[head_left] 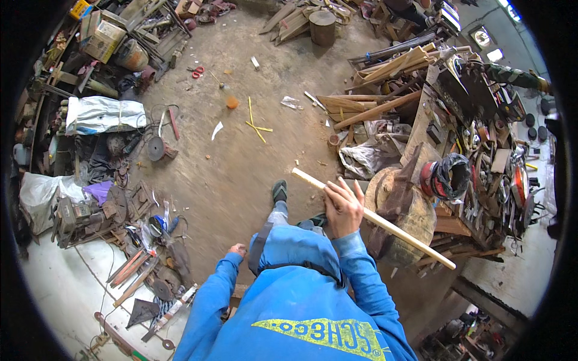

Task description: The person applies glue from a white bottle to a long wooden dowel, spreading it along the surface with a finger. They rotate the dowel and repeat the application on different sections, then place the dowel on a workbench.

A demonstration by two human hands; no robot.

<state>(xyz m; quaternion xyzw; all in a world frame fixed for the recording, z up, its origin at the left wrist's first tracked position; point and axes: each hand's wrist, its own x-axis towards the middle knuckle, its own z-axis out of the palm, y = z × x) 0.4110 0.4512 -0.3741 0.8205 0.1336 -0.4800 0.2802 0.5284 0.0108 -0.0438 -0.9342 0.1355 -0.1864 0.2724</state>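
A long, pale wooden stick [409, 238] lies slantwise across my right hand [344, 207], which is closed around it in front of my right hip. The stick's near end reaches out to the right, past my forearm. My left hand [238, 249] hangs low beside my left thigh, with its fingers mostly turned out of sight. To the right of the stick stands a dark metal anvil [394, 201] on a round wooden block [421, 221]. A red tin [428, 178] lined with a black plastic bag stands by it.
Wooden boards [376, 111] and scrap are heaped on the right. Machines, tools and a white sack [105, 115] crowd the left side. Yellow strips [256, 126], red-handled scissors [196, 72] and a grinding disc [158, 148] lie on the floor ahead. A log stump [323, 30] stands farther off.
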